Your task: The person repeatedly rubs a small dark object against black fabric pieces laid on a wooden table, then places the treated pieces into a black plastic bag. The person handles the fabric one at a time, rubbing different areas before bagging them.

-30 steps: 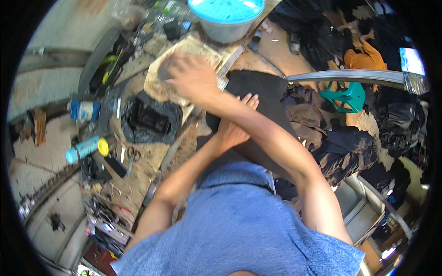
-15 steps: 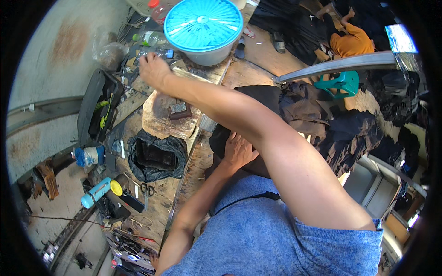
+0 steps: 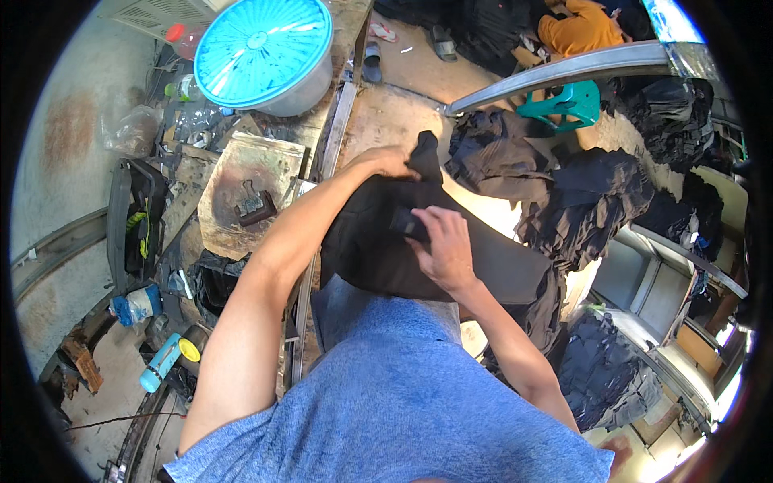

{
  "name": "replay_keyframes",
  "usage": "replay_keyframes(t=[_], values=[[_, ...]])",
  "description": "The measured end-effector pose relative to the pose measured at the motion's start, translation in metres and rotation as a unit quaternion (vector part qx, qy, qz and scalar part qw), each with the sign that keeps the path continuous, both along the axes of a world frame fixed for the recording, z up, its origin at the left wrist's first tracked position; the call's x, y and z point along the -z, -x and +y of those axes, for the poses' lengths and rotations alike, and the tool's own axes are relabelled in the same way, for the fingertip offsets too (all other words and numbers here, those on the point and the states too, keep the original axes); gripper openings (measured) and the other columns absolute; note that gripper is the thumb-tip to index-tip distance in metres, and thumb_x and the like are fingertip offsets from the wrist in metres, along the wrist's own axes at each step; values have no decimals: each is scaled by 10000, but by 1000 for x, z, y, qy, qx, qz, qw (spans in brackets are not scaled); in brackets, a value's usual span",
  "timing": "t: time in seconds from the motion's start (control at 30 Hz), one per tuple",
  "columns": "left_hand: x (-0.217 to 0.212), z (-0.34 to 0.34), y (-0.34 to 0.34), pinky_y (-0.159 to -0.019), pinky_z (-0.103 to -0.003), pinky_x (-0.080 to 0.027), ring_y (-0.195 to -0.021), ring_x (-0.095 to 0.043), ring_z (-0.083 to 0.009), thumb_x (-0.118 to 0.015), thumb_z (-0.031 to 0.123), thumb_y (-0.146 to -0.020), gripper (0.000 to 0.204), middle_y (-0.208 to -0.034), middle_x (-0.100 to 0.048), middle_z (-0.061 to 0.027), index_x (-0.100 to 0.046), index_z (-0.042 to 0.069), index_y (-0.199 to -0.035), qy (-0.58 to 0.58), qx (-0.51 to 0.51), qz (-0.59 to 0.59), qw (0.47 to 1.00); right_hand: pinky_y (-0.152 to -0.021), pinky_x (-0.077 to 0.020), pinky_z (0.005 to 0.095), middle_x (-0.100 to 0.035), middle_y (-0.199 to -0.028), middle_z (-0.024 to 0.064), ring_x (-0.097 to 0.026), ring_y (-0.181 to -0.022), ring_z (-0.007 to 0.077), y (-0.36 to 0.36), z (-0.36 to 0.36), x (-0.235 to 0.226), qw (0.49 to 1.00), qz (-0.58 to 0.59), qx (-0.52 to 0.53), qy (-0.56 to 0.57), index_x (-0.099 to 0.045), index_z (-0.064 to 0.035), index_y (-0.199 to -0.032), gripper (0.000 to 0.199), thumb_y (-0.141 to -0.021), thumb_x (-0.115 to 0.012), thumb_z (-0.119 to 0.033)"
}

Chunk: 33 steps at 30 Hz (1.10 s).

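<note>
Black cloth lies spread over my lap, with a narrow end sticking up beyond my left hand. My left hand is closed on the far edge of this cloth, its fingertips partly hidden by folds. Over the middle of the cloth, my right hand curls its fingers around a small dark block-like object. Dark against dark, its exact kind does not show.
To the left a bench holds a stained board with a dark block, a tub with a blue lid and a black bag. Dark cloth heaps and a green stool are at right. A person in orange sits beyond.
My right hand has come back from the bench at left to the cloth, now with the dark object. My left hand has moved to the cloth's far edge. The view has shifted right.
</note>
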State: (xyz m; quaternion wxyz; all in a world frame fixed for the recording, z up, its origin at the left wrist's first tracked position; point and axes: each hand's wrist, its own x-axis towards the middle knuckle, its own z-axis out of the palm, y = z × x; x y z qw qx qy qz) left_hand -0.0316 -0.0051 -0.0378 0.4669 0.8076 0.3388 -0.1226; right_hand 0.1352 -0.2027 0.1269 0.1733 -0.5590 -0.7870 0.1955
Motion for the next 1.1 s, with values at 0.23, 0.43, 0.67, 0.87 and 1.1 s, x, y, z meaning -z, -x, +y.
replay_keyframes(t=[0.23,0.43,0.67,0.87,1.1], values=[[13,10,2,-955,-550,-568,-1102,-731,-491,-723,602,-1033,592,-1124,-784,-280,-816,34,-1169,-120,-144,-111,976,-924,-561,461,-655,-1240,151,-634,-1096,364,-4,47,41,997,27,-65,-18,-656,-11,-1347,597,-894,-884,-327],[27,6,-4,-920,-570,-577,-1059,-739,-493,-704,603,-1038,613,-1063,-784,-285,-819,6,-1117,-183,-152,-133,962,-897,-609,457,-681,-1235,181,-664,-1105,387,23,-29,45,997,30,55,45,-684,19,-1319,570,-862,-913,-233],[14,9,-7,-965,-572,-591,-1083,-748,-492,-727,608,-1015,595,-1086,-800,-266,-829,46,-1182,-181,-149,-98,967,-869,-626,459,-699,-1208,169,-695,-1115,359,0,-21,10,972,63,-187,131,-698,1,-1280,534,-886,-866,-319],[16,4,-7,-952,-568,-589,-1064,-757,-470,-716,613,-1021,615,-1090,-806,-251,-832,22,-1149,-222,-168,-116,953,-876,-612,485,-677,-1205,205,-680,-1095,407,23,-6,39,997,-7,75,23,-652,30,-1337,573,-920,-881,-289],[14,8,-9,-964,-570,-583,-1078,-749,-482,-725,567,-1031,545,-1090,-803,-257,-833,46,-1149,-199,-162,-120,959,-914,-628,471,-724,-1183,184,-721,-1076,381,27,-18,-17,976,79,-153,134,-703,-2,-1314,579,-853,-927,-270]])
